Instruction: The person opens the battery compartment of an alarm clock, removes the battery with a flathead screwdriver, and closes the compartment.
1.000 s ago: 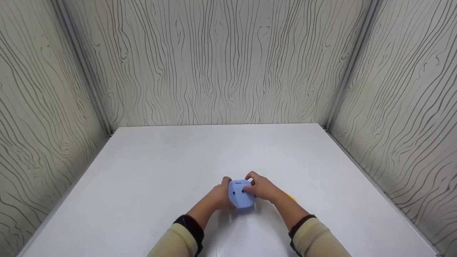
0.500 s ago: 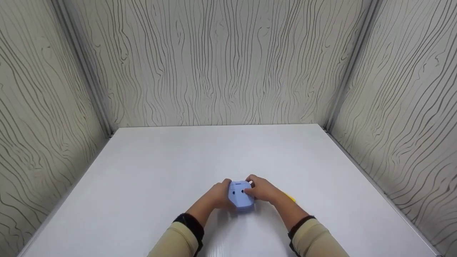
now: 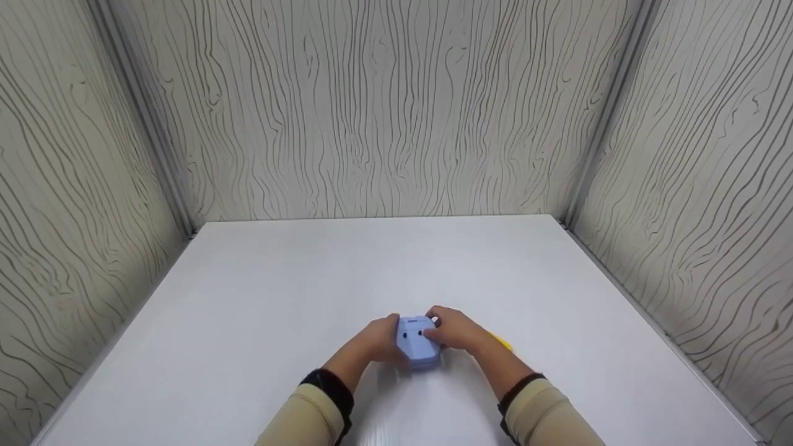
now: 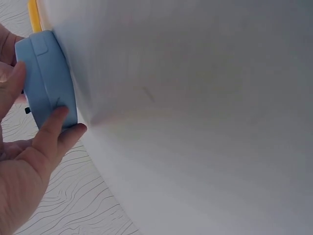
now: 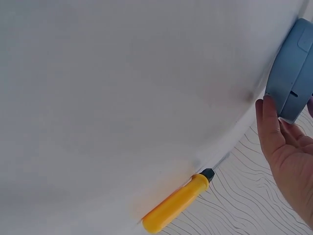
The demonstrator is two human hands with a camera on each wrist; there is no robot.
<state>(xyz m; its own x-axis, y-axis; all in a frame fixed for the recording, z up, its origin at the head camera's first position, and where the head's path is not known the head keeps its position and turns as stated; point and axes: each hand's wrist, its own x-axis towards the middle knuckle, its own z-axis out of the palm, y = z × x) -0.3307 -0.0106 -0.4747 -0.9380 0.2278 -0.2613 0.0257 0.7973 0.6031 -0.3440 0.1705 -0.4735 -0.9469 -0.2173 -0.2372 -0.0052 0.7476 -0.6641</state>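
A light blue plastic case [image 3: 419, 350] with rounded corners and two small dark knobs or screw heads on its top face stands between my hands, close over the white table. My left hand [image 3: 379, 339] grips its left side, and in the left wrist view two fingertips [image 4: 59, 113] lie along the case's side wall [image 4: 53, 73]. From the right my right hand [image 3: 455, 328] holds the case, its thumb on the top face by the right-hand dark knob. A seam and a small slot show on the side wall [image 5: 288, 73] in the right wrist view.
A screwdriver [image 5: 177, 203] with a yellow handle and black collar lies on the white table [image 3: 279, 279], partly hidden behind my right forearm in the head view. Wood-grain patterned walls [image 3: 384, 111] enclose the table at the back and both sides.
The case has tipped slightly and come a little lower in the head view, showing more of its near side. Both hands have shifted slightly with it, keeping their hold.
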